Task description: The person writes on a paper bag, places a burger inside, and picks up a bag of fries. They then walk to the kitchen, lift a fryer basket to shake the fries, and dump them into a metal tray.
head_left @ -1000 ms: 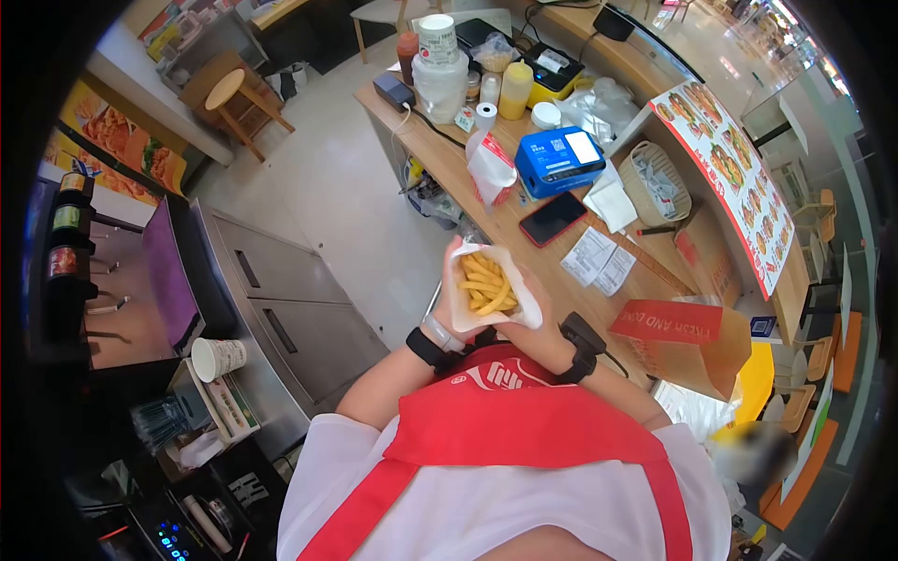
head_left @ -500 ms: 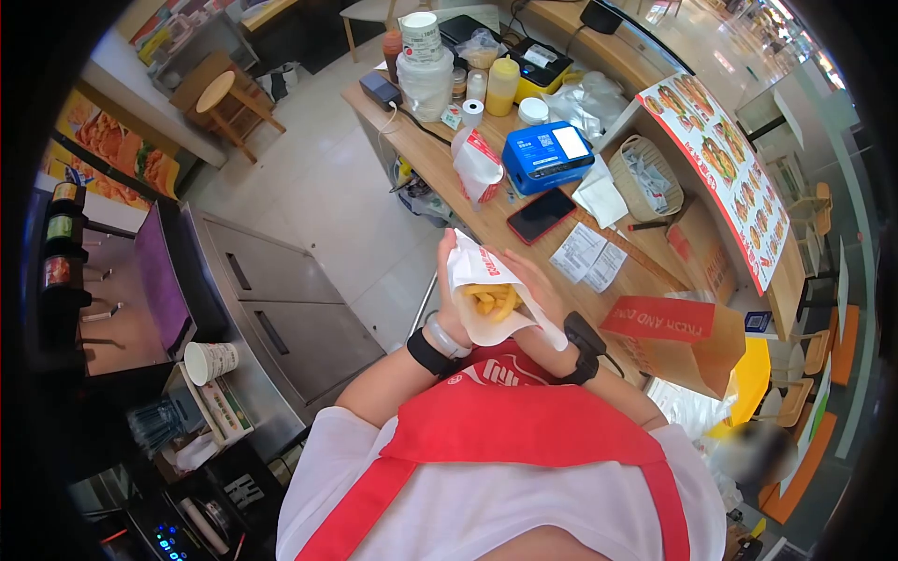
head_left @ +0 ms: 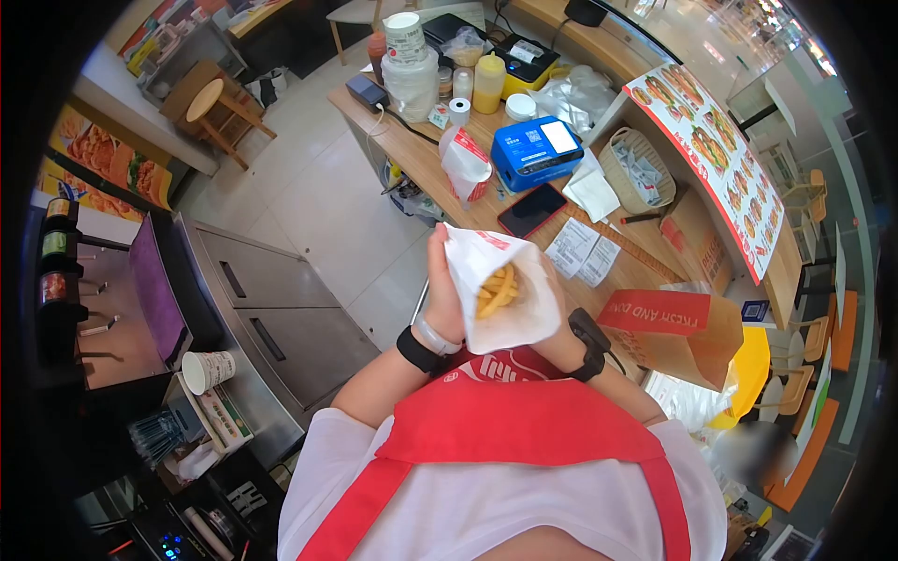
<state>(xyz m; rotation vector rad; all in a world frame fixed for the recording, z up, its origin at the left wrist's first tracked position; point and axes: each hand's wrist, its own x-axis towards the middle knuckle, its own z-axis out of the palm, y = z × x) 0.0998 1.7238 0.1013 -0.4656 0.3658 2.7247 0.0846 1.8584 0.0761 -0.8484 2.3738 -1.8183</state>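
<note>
Head view: left hand fingers curl around the left edge of a white paper fry bag, thumb side pressed to the paper; grip closed on it. Right hand sits behind and under the bag's right side, mostly hidden by paper, fingers wrapped on it as far as can be seen. Bag held chest-high above a red apron, just in front of the wooden counter edge.

Bag: white, creased, mouth open toward the camera, small red print near the top rim. Golden french fries lie inside, low in the pouch, a loose bundle running lengthwise.

Black band on each wrist; right one carries a small black unit.

Outward: brown paper carry bag with a red band, just right of the hands. On the counter beyond: black phone, receipts, blue payment terminal, another red-and-white wrapper, yellow squeeze bottle. Steel drawer unit at left, paper cup near it.
</note>
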